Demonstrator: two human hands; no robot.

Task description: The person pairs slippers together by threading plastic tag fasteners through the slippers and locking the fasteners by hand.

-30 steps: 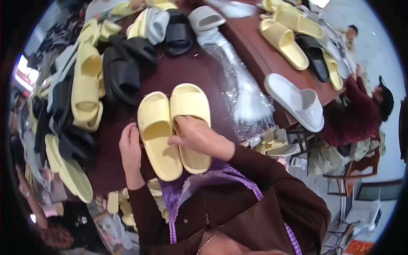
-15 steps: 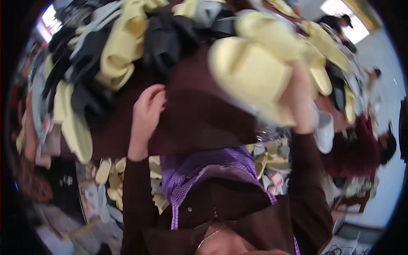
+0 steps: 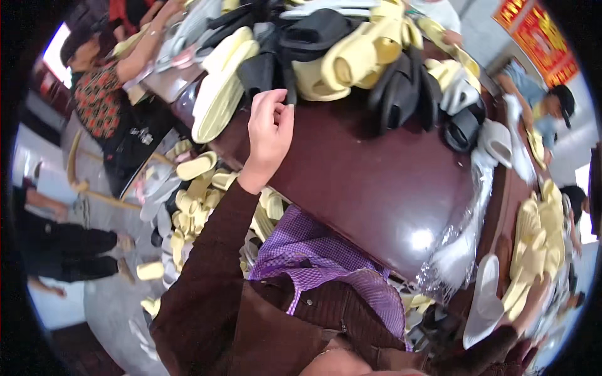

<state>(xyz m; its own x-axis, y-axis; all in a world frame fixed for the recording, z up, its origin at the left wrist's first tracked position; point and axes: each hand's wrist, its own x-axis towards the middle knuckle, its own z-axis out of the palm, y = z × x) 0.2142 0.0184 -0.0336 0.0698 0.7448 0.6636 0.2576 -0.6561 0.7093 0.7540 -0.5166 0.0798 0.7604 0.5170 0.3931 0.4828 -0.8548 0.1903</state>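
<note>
My left hand (image 3: pixel 271 135) is over the near left of the dark red table (image 3: pixel 376 169), its fingers loosely curled in and nothing between them. Just beyond the fingertips sits a black slipper (image 3: pixel 257 72), with a pair of pale yellow slippers (image 3: pixel 222 88) beside it. Out at the far right, my right hand (image 3: pixel 533 304) is around the lower end of a bunch of yellow slippers (image 3: pixel 533 250); its fingers are partly hidden. Next to that arm lies a white slipper (image 3: pixel 485 304).
Heaped slippers in yellow, black and grey line the table's far side, including a black pair (image 3: pixel 401 91). Clear plastic wrap (image 3: pixel 461 250) lies at the right edge. More yellow slippers (image 3: pixel 194 200) cover the floor at left. Other people (image 3: pixel 100 106) stand around the table.
My right hand has swung from above the table out to the far right with yellow slippers. The view has turned right, and my left hand appears farther right and slightly higher.
</note>
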